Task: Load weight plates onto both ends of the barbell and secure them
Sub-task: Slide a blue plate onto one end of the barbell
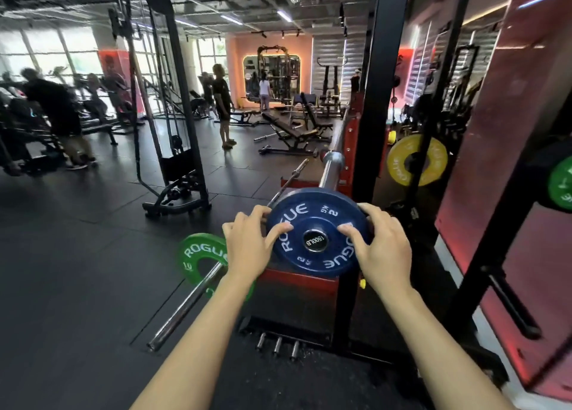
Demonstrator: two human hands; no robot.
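Gripping: both hands held the blue plate [317, 231] by its rim, face toward the camera, with white ROGUE lettering and a 2 KG mark.
Left hand [247, 248]: clamped on the plate's rim at 9 o'clock, fingers curled over the edge, thumb laid on the front face.
Right hand [382, 248]: clamped on the rim at 3 o'clock, fingers wrapped behind the edge, thumb pressed on the face near the hub.
Blue plate position: threaded on the near end of the barbell [331, 170], whose end cap reading 1500LB showed through the centre hole; the chrome sleeve ran on from 12 o'clock of the plate toward the rack.
Rack [382, 84]: black upright stood just beside the sleeve at 1 o'clock of the plate, with a red base under the plate at 6 o'clock.
Green plate [199, 255]: lay at 9 o'clock of the left hand, marked ROGUE, on a second bar [188, 307] resting on the floor [77, 270].
Yellow plate [416, 160]: hung on the rack at 2 o'clock of the blue plate, well apart from it.
Storage pegs [277, 346]: three short chrome pegs stuck out of the rack's base at 6 o'clock.
Background: benches and several people stood at 11 o'clock, blurred.
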